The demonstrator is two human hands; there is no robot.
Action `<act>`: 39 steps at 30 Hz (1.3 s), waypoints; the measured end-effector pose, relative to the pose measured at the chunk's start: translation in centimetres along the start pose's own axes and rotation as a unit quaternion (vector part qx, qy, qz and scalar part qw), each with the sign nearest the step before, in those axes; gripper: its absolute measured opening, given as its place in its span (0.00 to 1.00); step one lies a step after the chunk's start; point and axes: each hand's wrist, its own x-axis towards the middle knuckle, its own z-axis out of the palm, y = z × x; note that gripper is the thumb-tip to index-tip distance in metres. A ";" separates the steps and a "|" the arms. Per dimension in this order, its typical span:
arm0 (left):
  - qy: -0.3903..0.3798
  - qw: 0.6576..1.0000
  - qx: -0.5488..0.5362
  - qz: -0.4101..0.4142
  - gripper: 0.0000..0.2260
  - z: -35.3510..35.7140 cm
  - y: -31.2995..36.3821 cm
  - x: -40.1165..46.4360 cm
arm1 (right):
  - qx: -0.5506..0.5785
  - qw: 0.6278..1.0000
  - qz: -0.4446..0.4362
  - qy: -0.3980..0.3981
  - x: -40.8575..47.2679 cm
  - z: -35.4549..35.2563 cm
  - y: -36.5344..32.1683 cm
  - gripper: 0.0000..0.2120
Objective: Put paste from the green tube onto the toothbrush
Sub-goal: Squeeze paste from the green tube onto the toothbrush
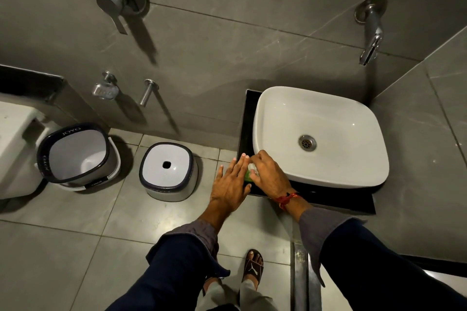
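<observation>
Lower centre of the head view: the tube (248, 176) is being pinched by the right hand (270, 174) at the counter (328, 197) edge, while the left hand (231, 184) is being held flat, fingers spread, beside it. No toothbrush is being shown. A loose pinch could let the tube be knocked off the edge.

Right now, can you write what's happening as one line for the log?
stage: picking up paste | right hand: closed on green tube at counter corner | left hand: open beside tube | toothbrush: not visible
</observation>
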 end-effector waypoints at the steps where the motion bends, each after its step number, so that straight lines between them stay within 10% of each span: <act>1: 0.000 1.000 0.001 0.001 0.34 0.0 0.0 0.0 | -0.007 1.000 -0.004 -0.006 0.1 0.0 0.0 0.16; 31: 0.012 1.000 0.003 -0.013 0.33 0.9 0.1 0.1 | -0.076 0.996 0.051 -0.002 0.9 0.2 -0.3 0.22; 39: 0.017 1.000 -0.007 -0.019 0.35 0.8 0.1 0.0 | 0.076 0.989 0.114 0.047 -0.8 1.0 -1.0 0.19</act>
